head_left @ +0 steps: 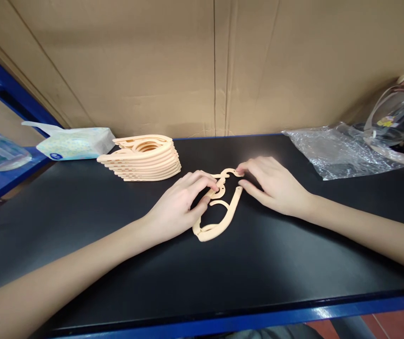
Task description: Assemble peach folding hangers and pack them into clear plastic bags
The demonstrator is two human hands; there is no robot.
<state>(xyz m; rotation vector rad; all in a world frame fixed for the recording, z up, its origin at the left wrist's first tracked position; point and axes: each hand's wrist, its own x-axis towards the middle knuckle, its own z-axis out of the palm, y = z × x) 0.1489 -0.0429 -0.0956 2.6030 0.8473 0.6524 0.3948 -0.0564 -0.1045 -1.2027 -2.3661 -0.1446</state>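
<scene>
Both hands pinch one peach plastic hanger (223, 207) lying flat on the black table (258, 263), about mid-table. Left hand (180, 207) has its fingers curled over the hanger's left side, thumb and forefinger closed on the inner curved piece near the hook. Right hand (276, 186) comes in from the right, fingertips closed on the hanger's far end, thumb pressing the right arm of the frame. The hanger's rounded end points toward the near edge, just beside the left palm.

To the far left of the hands sits a stack (141, 157) of matching hangers, well apart from the one being held. Farther left, at the table's corner, lies a tissue pack (76, 143), touching or just beside the stack. At far right a crumpled clear bag (339, 150) rests on the table, with a darker glossy bag (399, 117) beyond it. Cardboard (187, 66) forms the back wall, and a blue shelf frame (7, 89) stands at left.
</scene>
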